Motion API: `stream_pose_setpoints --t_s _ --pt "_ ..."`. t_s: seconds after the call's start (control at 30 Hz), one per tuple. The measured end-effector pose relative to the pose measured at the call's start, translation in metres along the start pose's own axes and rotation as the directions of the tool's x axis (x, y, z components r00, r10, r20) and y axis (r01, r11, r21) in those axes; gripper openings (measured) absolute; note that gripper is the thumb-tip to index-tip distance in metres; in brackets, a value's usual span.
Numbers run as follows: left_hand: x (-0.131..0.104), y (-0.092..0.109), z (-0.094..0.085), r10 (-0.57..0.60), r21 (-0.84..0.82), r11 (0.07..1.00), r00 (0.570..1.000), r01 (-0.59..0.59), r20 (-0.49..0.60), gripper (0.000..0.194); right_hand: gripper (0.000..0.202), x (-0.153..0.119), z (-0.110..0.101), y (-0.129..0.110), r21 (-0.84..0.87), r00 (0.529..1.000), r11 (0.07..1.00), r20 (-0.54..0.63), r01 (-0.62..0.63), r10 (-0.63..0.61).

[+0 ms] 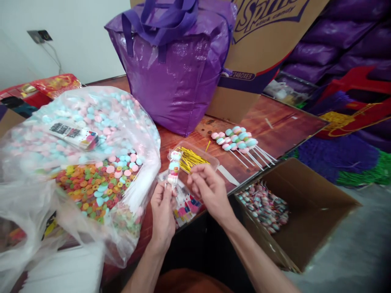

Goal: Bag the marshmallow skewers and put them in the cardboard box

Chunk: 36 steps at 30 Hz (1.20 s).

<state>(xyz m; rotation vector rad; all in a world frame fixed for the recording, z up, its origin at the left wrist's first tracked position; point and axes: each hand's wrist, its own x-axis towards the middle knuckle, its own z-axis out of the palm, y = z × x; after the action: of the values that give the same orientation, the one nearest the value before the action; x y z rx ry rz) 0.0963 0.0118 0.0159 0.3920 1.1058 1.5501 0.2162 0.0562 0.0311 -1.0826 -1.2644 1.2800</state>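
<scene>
My left hand (163, 207) pinches the lower end of a candy stick (174, 167), held upright, its pastel and coloured sweets inside a clear wrapper. To its right, my right hand (207, 189) is closed with thumb and fingertips together; anything between them is too small to make out. Just beyond the right hand lies a clear plastic tray of gold twist ties (194, 158). Printed bags or labels (186, 203) lie beneath and between my hands. Several unwrapped candy sticks (236, 139) with white sticks rest on the table to the right.
Large clear bags of pastel candies (100, 110) and ring-shaped sweets (88, 185) fill the left, with white sticks (137, 191) and a stack of cards (73, 134). A purple bag (180, 77) stands behind. An open cardboard box (317, 207) with wrapped candies (264, 205) sits below the right edge.
</scene>
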Motion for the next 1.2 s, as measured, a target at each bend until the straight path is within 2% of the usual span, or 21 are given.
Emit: stream_pose_setpoints --t_s 0.13,0.3,0.43,0.53,0.63,0.8,0.87,0.97,1.07,1.13,1.2 --pt "-0.009 -0.008 0.005 0.064 0.094 0.993 0.998 -0.066 0.022 0.021 0.014 -0.037 0.005 0.011 -0.026 0.998 0.998 0.037 -0.056 0.057" --pt "-0.019 -0.018 0.007 0.105 0.236 0.963 0.989 -0.127 0.105 0.011 0.019 -0.047 0.003 0.018 0.022 0.994 0.996 -0.058 -0.088 0.089" --pt "-0.028 -0.018 0.010 0.169 0.328 0.921 0.974 -0.210 0.151 0.005 0.023 -0.050 0.000 0.016 -0.015 0.992 0.999 -0.120 -0.032 0.030" --pt "-0.033 -0.017 0.013 0.209 0.357 0.896 0.960 -0.264 0.184 0.008 0.023 -0.054 0.001 0.016 -0.107 0.984 0.994 -0.173 0.031 -0.050" --pt "-0.034 -0.018 0.014 0.196 0.337 0.905 0.958 -0.258 0.208 0.011 0.021 -0.057 0.003 0.017 -0.196 0.975 0.978 -0.196 0.068 -0.107" --pt "-0.027 -0.022 0.014 0.067 0.181 0.979 0.991 -0.088 0.118 0.026 0.017 -0.058 0.002 0.017 -0.263 0.988 0.962 -0.115 0.070 -0.103" --pt "-0.024 -0.021 0.017 -0.011 0.094 0.996 0.995 0.001 0.104 0.032 0.017 -0.059 0.001 0.017 -0.221 0.993 0.974 -0.092 0.053 -0.075" --pt "-0.021 -0.015 0.021 -0.159 -0.016 0.987 0.979 0.162 0.128 0.040 0.020 -0.060 0.001 0.019 -0.086 0.992 0.996 -0.124 -0.011 0.001" --pt "-0.018 -0.005 0.022 -0.351 -0.104 0.920 0.913 0.377 0.206 0.044 0.020 -0.059 -0.003 0.021 0.035 0.988 0.997 -0.136 -0.067 0.072" --pt "-0.017 0.003 0.020 -0.494 -0.117 0.834 0.823 0.540 0.279 0.042 0.020 -0.059 -0.008 0.021 0.050 0.993 0.997 -0.106 -0.053 0.058" --pt "-0.016 0.008 0.018 -0.593 -0.089 0.751 0.728 0.654 0.343 0.036 0.021 -0.057 -0.016 0.019 0.030 0.998 0.999 -0.059 -0.019 0.021"
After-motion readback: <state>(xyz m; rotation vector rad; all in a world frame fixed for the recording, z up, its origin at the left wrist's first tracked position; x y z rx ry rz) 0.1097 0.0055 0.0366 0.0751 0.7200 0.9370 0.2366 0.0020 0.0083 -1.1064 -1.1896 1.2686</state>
